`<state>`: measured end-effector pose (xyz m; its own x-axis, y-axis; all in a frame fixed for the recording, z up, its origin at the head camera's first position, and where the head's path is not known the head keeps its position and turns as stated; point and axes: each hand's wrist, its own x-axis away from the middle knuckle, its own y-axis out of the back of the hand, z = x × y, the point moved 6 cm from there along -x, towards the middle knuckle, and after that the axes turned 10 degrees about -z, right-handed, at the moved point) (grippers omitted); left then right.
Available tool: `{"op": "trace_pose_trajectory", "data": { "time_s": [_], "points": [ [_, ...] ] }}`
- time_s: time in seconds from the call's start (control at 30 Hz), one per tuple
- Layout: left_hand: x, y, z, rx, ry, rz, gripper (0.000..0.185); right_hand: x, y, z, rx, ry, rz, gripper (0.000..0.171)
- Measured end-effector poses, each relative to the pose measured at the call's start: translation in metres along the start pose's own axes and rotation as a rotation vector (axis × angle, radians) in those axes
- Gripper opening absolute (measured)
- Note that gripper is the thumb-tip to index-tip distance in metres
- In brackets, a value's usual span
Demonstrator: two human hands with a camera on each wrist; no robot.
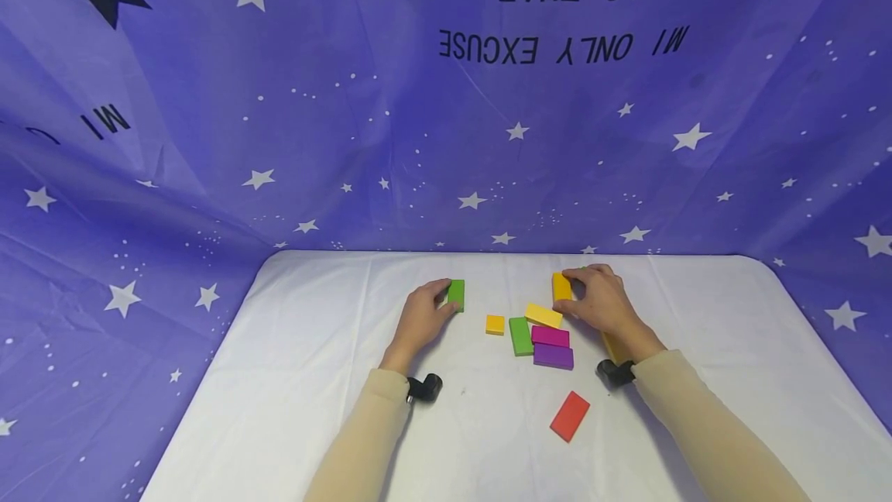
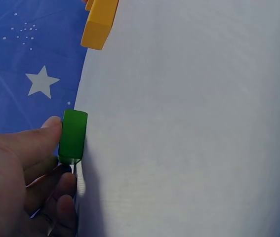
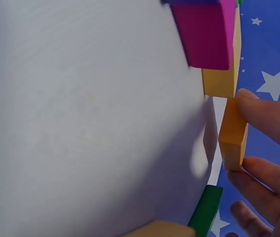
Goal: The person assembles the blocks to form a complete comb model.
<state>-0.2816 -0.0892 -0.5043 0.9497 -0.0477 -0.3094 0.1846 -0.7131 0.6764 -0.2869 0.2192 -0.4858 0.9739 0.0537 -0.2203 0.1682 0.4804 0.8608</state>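
Pinching a green block point(image 1: 456, 294), the left hand point(image 1: 420, 320) sits near the table's point(image 1: 313, 378) centre, thumb and fingers closed on the block's sides. The left wrist view confirms it: the thumb lies along one face and curled fingers point(image 2: 63, 190) press the other, and the block stands on edge on the white cloth.

Over to the right hand point(image 1: 602, 302), at about 3 o'clock from the left one and well apart. Its fingers are clamped on an orange block point(image 1: 560, 286), also standing on edge. In the right wrist view the thumb point(image 3: 270, 118) presses one face and the fingers point(image 3: 265, 190) curl against the other.

Between the hands lies the loose pile. A small orange square point(image 1: 495, 324) rests alone at about 4 o'clock from the green block. Just right of it a second green piece point(image 1: 519, 335) lies flat, with a yellow bar point(image 1: 543, 315) at its 1 o'clock, just beside the right hand's thumb. A magenta block point(image 1: 550, 335) sits directly below the yellow bar, and a purple block point(image 1: 554, 355) touches it at 6 o'clock.

A red block point(image 1: 570, 415) lies apart at 6 o'clock from the pile, nearer the person. Another yellow piece point(image 1: 611, 346) shows partly under the right wrist, and its full shape cannot be told.

A starry purple backdrop point(image 1: 446, 138) hangs behind the table.
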Motion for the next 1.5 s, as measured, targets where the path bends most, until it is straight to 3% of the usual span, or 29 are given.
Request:
{"op": "trace_pose_trajectory", "data": {
  "time_s": [0.4,0.83,1.5],
  "points": [
    [0.003,-0.001,0.003,0.01,0.058,-0.034,0.048,-0.016,0.002,0.03,-0.076,0.081,-0.074,0.064],
    [0.007,-0.004,0.005,0.055,0.121,-0.054,0.048,-0.03,-0.007,0.062,-0.133,0.076,-0.071,0.061],
    [0.009,-0.002,0.006,0.061,0.115,-0.09,0.047,-0.053,-0.046,0.109,-0.184,0.079,-0.044,0.063]
  ]
}}
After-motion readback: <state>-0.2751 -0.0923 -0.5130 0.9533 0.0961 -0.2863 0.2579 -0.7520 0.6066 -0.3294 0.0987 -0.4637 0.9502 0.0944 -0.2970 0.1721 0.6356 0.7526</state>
